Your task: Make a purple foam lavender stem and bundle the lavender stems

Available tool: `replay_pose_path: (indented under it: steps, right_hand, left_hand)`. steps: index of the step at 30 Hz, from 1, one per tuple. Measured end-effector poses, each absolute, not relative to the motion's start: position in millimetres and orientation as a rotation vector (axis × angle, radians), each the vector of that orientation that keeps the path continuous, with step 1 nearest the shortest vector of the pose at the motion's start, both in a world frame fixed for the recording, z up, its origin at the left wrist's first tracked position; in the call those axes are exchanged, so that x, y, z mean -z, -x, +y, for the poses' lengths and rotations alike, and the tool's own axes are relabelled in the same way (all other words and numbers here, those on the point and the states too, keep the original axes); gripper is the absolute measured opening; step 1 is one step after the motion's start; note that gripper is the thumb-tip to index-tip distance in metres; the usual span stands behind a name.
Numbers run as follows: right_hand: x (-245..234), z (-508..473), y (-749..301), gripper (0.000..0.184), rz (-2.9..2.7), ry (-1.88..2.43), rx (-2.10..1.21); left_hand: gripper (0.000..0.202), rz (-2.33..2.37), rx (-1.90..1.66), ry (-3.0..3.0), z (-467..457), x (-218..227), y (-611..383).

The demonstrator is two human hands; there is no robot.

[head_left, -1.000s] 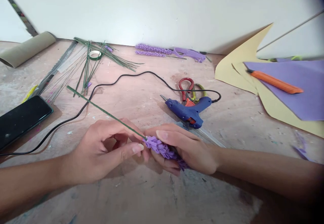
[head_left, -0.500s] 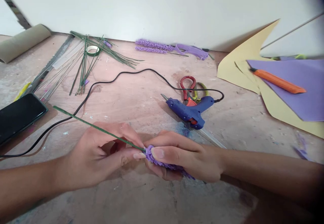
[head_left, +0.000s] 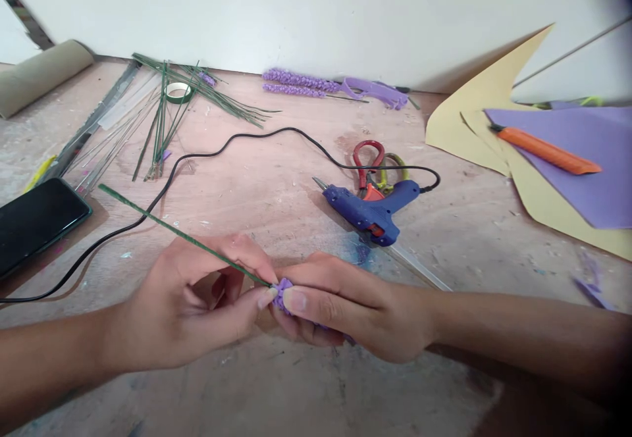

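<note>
My left hand (head_left: 197, 302) pinches a thin green wire stem (head_left: 172, 231) just where it enters a purple paper flower spike (head_left: 282, 290). The stem slants up and to the left above the table. My right hand (head_left: 355, 308) is wrapped round the purple spike, fingers closed, so most of the spike is hidden; only its tip shows between the two thumbs. Both hands hover low over the wooden table (head_left: 276, 180), near its front.
A blue glue gun (head_left: 370, 208) with a black cord (head_left: 207, 155) lies behind my hands, on red scissors (head_left: 368, 160). Finished purple spikes (head_left: 301, 83), green wires (head_left: 168, 114), a tape roll (head_left: 178, 91), a phone (head_left: 37, 220), yellow and purple sheets (head_left: 567, 174) and an orange cutter (head_left: 546, 150) lie around.
The free end of the stem has swung down and left. My right hand has closed further over the purple spike, hiding most of it.
</note>
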State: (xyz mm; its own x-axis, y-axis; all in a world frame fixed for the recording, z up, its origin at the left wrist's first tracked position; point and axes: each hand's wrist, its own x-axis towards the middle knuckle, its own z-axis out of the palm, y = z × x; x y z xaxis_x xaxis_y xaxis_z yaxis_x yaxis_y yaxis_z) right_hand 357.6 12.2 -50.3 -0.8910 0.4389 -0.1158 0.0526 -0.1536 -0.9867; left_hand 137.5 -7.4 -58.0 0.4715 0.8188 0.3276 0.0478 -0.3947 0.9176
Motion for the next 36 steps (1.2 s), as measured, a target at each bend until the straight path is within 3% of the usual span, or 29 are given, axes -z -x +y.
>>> replay_pose_path:
  steps: [14, 19, 24, 36]
  right_hand:
    - [51.0, 11.5, -357.7, 0.034, -1.797, 0.546, -2.088]
    - [53.5, 10.0, -354.0, 0.024, -1.920, 0.549, -1.699]
    - [54.3, 5.0, -352.6, 0.024, -2.081, 0.700, -1.370]
    - [52.9, -0.1, -350.6, 0.026, -2.238, 0.896, -1.214]
  left_hand:
    - [0.005, 0.747, -0.964, -1.577, -6.5, 53.0, -138.3]
    - [0.015, 0.808, -1.004, -1.558, -8.3, 55.1, -138.5]
    - [0.009, 0.858, -0.970, -1.565, -8.1, 56.0, -138.4]
    - [0.013, 0.966, -0.930, -1.650, -4.7, 49.4, -142.1]
